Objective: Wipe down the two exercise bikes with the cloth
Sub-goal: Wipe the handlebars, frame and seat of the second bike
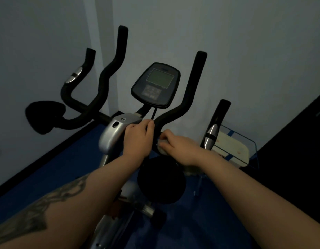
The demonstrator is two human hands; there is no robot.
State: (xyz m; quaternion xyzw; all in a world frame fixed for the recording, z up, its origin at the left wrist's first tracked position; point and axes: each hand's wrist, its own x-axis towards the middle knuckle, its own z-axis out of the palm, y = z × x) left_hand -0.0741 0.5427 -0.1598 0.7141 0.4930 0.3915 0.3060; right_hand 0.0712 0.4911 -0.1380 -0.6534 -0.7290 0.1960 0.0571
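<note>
Head view: console (155,84) text is illegible. Left hand (137,139) grips the black handlebar (182,106), which rises up-right. Right hand (180,148) clasps the pale cloth (162,150) against the bar.

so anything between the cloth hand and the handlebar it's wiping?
Nothing visible. The right hand presses the cloth straight onto the black handlebar near its base. The left hand grips the bar just beside it, close but not between them.
</note>
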